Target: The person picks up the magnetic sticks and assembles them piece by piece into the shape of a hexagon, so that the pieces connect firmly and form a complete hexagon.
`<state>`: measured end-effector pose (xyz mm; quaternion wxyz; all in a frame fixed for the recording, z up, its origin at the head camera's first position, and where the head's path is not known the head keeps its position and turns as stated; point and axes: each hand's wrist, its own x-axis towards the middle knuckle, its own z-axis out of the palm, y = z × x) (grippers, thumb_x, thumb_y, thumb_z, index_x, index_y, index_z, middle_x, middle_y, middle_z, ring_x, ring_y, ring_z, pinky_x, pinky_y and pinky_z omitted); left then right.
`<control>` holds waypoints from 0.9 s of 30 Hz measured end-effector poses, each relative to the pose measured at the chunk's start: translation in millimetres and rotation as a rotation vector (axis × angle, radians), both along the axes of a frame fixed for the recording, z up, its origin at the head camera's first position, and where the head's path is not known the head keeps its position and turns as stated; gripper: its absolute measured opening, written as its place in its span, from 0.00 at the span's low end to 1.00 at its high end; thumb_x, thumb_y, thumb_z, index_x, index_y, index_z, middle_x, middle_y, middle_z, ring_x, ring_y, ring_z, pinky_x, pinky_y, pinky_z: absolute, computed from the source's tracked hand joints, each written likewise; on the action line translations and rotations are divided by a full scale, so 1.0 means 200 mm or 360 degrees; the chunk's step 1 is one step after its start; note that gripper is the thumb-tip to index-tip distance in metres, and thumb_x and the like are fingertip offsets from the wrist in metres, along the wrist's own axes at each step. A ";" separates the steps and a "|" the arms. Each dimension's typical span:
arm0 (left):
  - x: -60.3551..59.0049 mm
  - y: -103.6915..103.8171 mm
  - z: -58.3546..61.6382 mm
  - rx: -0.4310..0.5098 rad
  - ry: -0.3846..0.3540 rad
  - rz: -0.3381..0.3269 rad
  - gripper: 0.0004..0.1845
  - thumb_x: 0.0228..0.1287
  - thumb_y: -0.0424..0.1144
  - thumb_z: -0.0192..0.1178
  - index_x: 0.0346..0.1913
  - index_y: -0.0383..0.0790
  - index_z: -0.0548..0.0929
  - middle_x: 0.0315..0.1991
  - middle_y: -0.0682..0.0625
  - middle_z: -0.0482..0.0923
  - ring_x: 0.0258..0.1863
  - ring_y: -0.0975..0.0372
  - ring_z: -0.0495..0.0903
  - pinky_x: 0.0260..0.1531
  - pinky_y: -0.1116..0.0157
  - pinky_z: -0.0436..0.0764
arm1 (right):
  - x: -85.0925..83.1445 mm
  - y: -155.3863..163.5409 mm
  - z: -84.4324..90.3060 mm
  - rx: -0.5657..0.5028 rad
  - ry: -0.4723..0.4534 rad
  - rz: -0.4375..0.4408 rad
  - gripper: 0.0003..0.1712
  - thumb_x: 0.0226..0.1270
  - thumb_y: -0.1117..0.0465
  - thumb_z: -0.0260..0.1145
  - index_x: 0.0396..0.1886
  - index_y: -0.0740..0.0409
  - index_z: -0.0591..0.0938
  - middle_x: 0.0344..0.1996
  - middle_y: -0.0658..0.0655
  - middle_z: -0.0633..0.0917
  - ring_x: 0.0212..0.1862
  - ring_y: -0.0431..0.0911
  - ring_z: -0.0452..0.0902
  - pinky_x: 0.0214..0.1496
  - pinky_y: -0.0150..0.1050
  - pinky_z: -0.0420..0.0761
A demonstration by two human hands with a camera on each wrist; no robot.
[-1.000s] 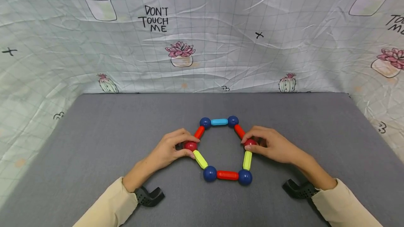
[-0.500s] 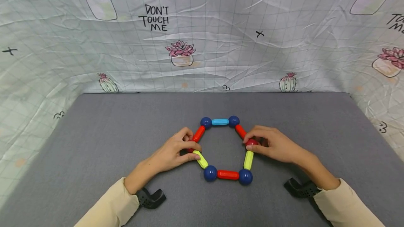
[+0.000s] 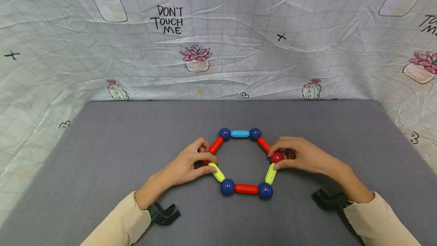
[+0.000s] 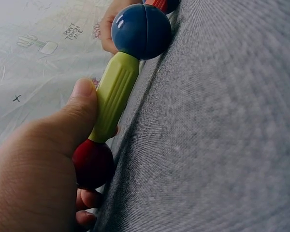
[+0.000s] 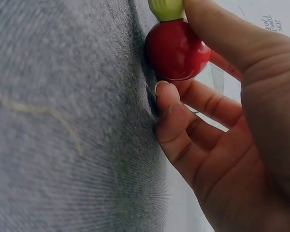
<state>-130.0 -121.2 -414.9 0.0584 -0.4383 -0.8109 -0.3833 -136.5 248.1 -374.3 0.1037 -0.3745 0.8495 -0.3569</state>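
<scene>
A ring of magnetic rods and balls lies on the grey table, roughly six-sided. My left hand (image 3: 186, 165) grips its left corner, fingers round a red ball (image 4: 94, 164) and thumb against the yellow-green rod (image 4: 117, 94) joined to it. At the opposite corner my right hand (image 3: 302, 155) pinches another red ball (image 3: 278, 157); its thumb reaches the second yellow-green rod (image 3: 270, 174). A light-blue rod (image 3: 240, 134) joins two blue balls along the far side. The near side has a red rod (image 3: 246, 189) between a blue ball (image 3: 227, 187) and another blue ball (image 3: 265, 191).
Grey cloth covers the table (image 3: 136, 124). Behind it hangs a pale printed curtain (image 3: 239, 48) with plant drawings. Black wrist mounts (image 3: 164, 214) sit by both sleeves, just above the tabletop.
My right hand has drawn its red ball to the right, widening the ring. The far blue balls shifted slightly right. Earlier, my left thumb and fingers moved onto the yellow-green rod and around the ball.
</scene>
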 end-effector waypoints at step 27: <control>-0.02 -0.02 -0.01 -0.0135 0.0231 0.0244 0.12 0.62 0.59 0.60 0.35 0.56 0.83 0.38 0.56 0.68 0.32 0.66 0.64 0.30 0.64 0.58 | -0.01 -0.04 -0.04 -0.0006 0.0145 -0.0120 0.15 0.62 0.55 0.69 0.49 0.44 0.81 0.42 0.41 0.79 0.31 0.39 0.72 0.30 0.32 0.73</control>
